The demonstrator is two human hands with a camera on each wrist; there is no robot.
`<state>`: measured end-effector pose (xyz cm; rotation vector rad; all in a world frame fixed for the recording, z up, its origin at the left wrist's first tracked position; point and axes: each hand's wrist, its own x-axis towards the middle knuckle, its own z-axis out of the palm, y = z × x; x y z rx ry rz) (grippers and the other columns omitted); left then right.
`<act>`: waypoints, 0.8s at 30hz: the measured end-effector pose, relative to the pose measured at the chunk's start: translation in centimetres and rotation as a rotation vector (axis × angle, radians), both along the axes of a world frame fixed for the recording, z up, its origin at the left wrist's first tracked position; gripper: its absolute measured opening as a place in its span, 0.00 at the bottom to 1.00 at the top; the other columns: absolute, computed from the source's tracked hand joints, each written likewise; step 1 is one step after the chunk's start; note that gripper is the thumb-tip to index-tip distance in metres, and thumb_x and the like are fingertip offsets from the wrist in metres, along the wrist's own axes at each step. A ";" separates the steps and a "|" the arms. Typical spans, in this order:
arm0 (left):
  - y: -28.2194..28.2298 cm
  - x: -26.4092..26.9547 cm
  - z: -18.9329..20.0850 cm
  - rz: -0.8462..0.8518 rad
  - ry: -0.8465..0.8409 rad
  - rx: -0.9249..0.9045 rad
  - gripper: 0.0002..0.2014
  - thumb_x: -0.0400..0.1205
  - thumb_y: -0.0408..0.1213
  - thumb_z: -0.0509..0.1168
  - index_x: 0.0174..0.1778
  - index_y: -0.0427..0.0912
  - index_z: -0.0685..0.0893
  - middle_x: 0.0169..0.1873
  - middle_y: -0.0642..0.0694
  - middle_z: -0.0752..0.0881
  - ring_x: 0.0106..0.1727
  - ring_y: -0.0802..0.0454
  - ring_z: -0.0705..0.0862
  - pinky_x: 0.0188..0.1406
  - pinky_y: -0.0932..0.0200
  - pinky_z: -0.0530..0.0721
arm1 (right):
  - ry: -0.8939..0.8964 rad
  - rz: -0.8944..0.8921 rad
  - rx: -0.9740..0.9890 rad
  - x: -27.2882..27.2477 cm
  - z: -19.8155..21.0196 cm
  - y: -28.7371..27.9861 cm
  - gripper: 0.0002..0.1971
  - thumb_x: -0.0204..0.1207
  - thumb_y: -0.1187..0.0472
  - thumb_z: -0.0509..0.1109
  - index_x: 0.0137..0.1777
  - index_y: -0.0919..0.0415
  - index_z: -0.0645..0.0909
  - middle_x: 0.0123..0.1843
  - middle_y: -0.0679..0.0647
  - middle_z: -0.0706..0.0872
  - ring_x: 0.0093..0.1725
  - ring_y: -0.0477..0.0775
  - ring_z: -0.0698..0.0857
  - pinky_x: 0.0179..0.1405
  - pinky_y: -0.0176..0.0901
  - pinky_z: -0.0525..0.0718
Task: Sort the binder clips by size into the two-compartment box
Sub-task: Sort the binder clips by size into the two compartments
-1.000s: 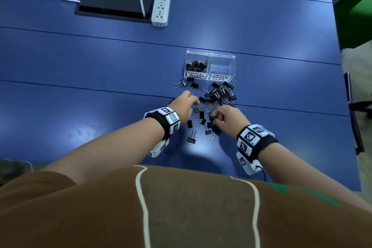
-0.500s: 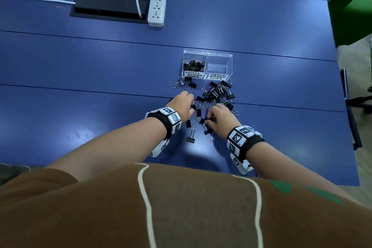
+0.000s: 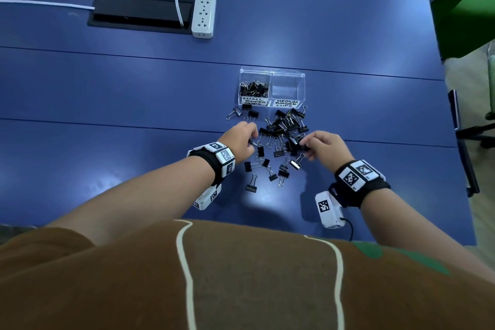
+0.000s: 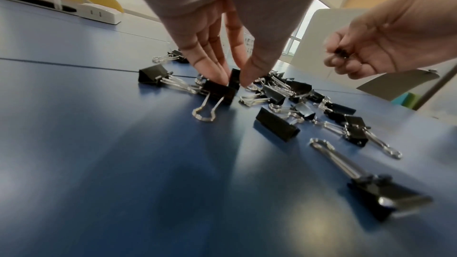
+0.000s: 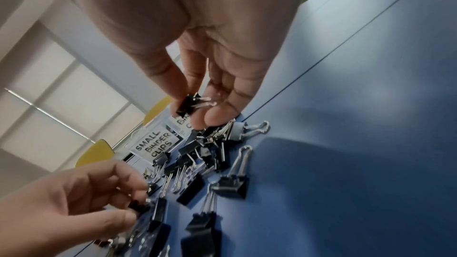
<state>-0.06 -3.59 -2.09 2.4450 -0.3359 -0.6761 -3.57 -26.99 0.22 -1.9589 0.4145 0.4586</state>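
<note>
A clear two-compartment box [image 3: 272, 72] stands beyond the pile. Its left side, labelled small binder clips [image 5: 154, 147], holds several small clips [image 3: 253, 88]. The right side, labelled medium [image 3: 286, 103], shows nothing inside. Black binder clips of both sizes [image 3: 285, 130] lie scattered in front of it. My left hand [image 3: 251, 142] reaches down at the pile's left edge, thumb and fingers pinching a small clip [image 4: 234, 80] that stands on the table. Just above the pile's right edge, my right hand [image 5: 195, 112] pinches a small black clip [image 5: 189, 104].
Blue table [image 3: 134, 88] with a black cable tray [image 3: 139, 12] and a white power strip [image 3: 203, 15] at the back left. Larger clips [image 4: 277, 126] lie loose nearer me. The table's right edge [image 3: 450, 115] borders a chair and floor.
My right hand has moved right and lifted slightly, now with a small clip in its fingertips. The left hand stays at the pile's left edge.
</note>
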 end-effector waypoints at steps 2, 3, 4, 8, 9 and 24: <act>-0.2 0.0 -0.3 -0.068 -0.002 0.054 0.12 0.75 0.28 0.63 0.55 0.39 0.80 0.52 0.40 0.78 0.47 0.43 0.79 0.53 0.49 0.82 | 0.066 -0.001 0.002 -0.6 -0.5 0.3 0.13 0.75 0.65 0.63 0.29 0.57 0.79 0.28 0.55 0.80 0.22 0.46 0.79 0.25 0.36 0.77; -0.3 0.0 -0.4 -0.086 -0.010 0.076 0.11 0.76 0.29 0.63 0.54 0.38 0.81 0.54 0.39 0.78 0.49 0.41 0.79 0.53 0.49 0.82 | 0.080 0.030 -0.022 -1.0 -0.6 0.6 0.13 0.75 0.62 0.65 0.28 0.56 0.78 0.28 0.54 0.80 0.23 0.47 0.78 0.26 0.38 0.76; -0.4 0.0 -0.5 -0.097 -0.023 0.089 0.10 0.77 0.29 0.63 0.53 0.37 0.81 0.54 0.38 0.77 0.50 0.40 0.80 0.53 0.48 0.82 | 0.078 0.094 -0.075 -1.5 -0.9 0.9 0.13 0.74 0.58 0.68 0.28 0.57 0.77 0.27 0.53 0.79 0.24 0.48 0.77 0.27 0.39 0.75; -0.4 0.0 -0.5 -0.094 -0.046 0.096 0.04 0.78 0.29 0.62 0.46 0.36 0.80 0.52 0.37 0.78 0.49 0.38 0.80 0.51 0.45 0.82 | 0.031 0.452 -0.333 -3.1 -0.8 3.1 0.11 0.74 0.53 0.70 0.34 0.57 0.76 0.31 0.48 0.80 0.31 0.48 0.77 0.32 0.38 0.76; -0.4 0.0 -0.3 -0.086 -0.055 0.086 0.03 0.78 0.29 0.61 0.46 0.36 0.79 0.51 0.37 0.78 0.49 0.38 0.80 0.50 0.46 0.81 | 0.038 0.511 -0.379 -3.3 -0.7 3.7 0.11 0.73 0.52 0.70 0.35 0.57 0.76 0.32 0.48 0.81 0.34 0.50 0.80 0.34 0.41 0.79; -2.2 -2.6 0.9 -0.380 -0.049 0.250 0.14 0.79 0.39 0.60 0.60 0.44 0.73 0.55 0.42 0.82 0.57 0.40 0.79 0.46 0.47 0.80 | 0.106 0.510 -0.487 -2.5 -1.0 5.4 0.15 0.69 0.49 0.70 0.44 0.59 0.73 0.39 0.53 0.82 0.39 0.58 0.81 0.38 0.48 0.79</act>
